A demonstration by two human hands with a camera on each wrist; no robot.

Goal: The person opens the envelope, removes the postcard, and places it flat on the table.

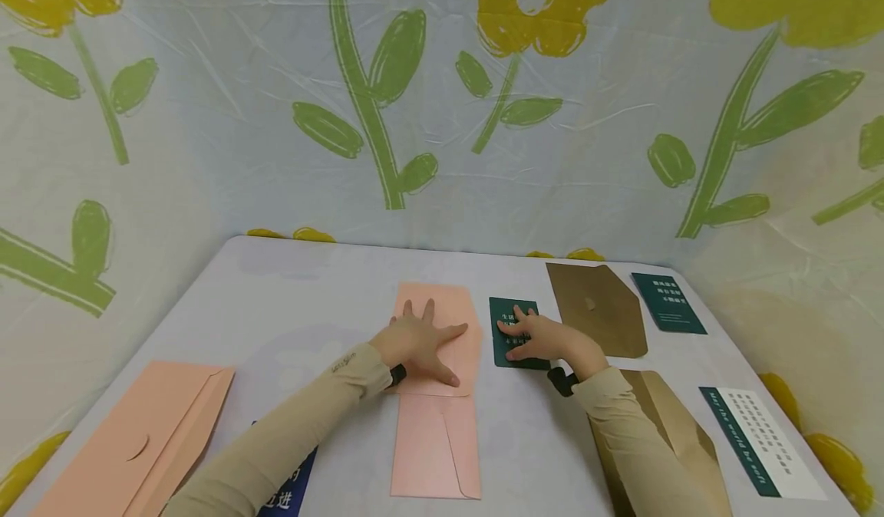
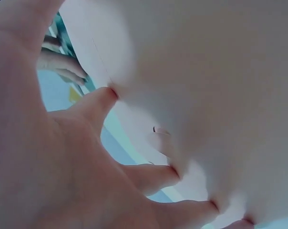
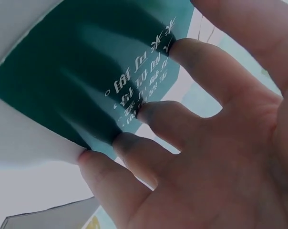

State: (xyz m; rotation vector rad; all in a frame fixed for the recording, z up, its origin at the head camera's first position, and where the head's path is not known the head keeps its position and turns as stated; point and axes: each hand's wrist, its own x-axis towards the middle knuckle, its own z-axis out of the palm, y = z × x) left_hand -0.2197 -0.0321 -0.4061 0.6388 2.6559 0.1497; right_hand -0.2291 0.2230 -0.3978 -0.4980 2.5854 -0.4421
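My left hand (image 1: 418, 342) rests with spread fingers on a pink envelope (image 1: 452, 298) near the middle of the table. In the left wrist view its fingertips (image 2: 170, 175) press on the pale paper. To the right, my right hand (image 1: 545, 339) touches a dark green card (image 1: 507, 356) printed with white characters. Its fingertips (image 3: 127, 140) lie along the card's surface in the right wrist view, fingers apart. Another pink envelope (image 1: 435, 448) lies just below the one under my left hand, their edges meeting or overlapping.
A large pink envelope (image 1: 117, 440) lies at the left, with a dark blue card (image 1: 293, 490) partly under my left sleeve. Brown envelopes (image 1: 621, 314) (image 1: 673, 409) lie at the right. Beyond them are a green card (image 1: 668, 302) and a white-and-green card (image 1: 763, 440). Flower-patterned cloth walls surround the table.
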